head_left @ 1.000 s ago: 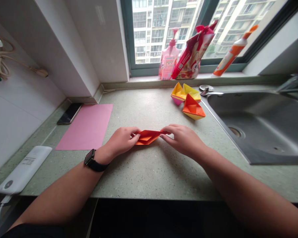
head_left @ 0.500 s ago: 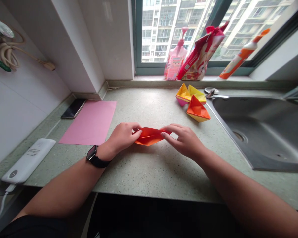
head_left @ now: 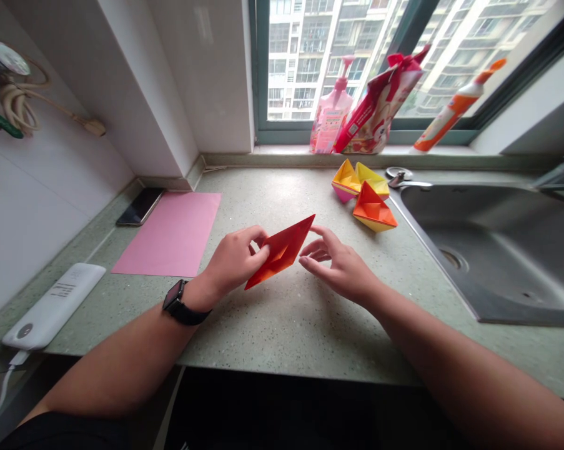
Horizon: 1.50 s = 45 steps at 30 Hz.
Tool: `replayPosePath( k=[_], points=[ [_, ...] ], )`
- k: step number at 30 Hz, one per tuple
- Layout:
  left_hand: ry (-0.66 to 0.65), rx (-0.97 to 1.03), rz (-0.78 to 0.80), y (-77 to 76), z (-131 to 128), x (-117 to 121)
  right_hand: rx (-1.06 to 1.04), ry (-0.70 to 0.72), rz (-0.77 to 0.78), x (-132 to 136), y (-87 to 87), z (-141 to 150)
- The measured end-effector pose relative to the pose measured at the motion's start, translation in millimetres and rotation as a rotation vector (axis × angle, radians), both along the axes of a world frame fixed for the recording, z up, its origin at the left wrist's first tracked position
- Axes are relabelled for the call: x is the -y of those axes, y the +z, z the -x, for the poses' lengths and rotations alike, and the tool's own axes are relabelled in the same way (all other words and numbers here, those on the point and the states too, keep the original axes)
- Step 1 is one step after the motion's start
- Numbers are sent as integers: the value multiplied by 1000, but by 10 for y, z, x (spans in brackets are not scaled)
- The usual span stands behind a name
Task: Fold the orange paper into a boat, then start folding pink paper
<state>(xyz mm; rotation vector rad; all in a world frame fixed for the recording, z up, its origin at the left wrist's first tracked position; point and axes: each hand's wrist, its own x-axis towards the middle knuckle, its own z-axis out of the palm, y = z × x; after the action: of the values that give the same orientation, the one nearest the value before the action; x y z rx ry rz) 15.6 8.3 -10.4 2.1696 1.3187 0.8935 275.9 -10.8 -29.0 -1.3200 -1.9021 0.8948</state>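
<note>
A folded piece of red-orange origami paper (head_left: 288, 244), shaped like a slanted diamond, is pinched between the thumb and fingers of my left hand (head_left: 235, 257). Its upper corner points away to the right and its lower corner towards me. Close by its right side, my right hand (head_left: 340, 262) has its thumb and fingers apart and grips nothing. Beyond the hands stand three folded paper boats: an orange one (head_left: 374, 209) in front, a yellow and pink one (head_left: 346, 180) and a yellow one (head_left: 373, 179) behind it.
Pink paper (head_left: 169, 234) lies left on the counter (head_left: 282, 337), beside a phone (head_left: 140, 206). A white power bank (head_left: 54, 306) with a cable is nearer me. At right is a steel sink (head_left: 497, 250). A pink pump bottle (head_left: 331, 119) and other packages line the windowsill.
The red-orange paper has turned from lying level between both hands to a steep slant. My right hand has let go of it and opened; my left hand keeps its pinch.
</note>
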Motion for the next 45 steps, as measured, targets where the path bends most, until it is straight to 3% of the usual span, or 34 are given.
replayPosePath(
  k=[4, 11, 24, 33, 40, 45],
  points=[
    [-60, 109, -5, -70, -80, 57, -15, 74, 81, 24, -22, 50],
    [-124, 146, 16, -179, -144, 57, 14, 54, -110, 14, -82, 60],
    [-80, 84, 23, -193, -110, 9, 158, -57, -240, -32, -59, -31],
    [-138, 239, -120, -240, -69, -5, 147, 66, -224, 12, -61, 7],
    [-120, 310, -278, -177, -110, 39, 184, 237, -324, 89, -19, 44],
    [-72, 283, -284, -137, -115, 48, 186, 209, -279, 83, -6, 26]
  ],
)
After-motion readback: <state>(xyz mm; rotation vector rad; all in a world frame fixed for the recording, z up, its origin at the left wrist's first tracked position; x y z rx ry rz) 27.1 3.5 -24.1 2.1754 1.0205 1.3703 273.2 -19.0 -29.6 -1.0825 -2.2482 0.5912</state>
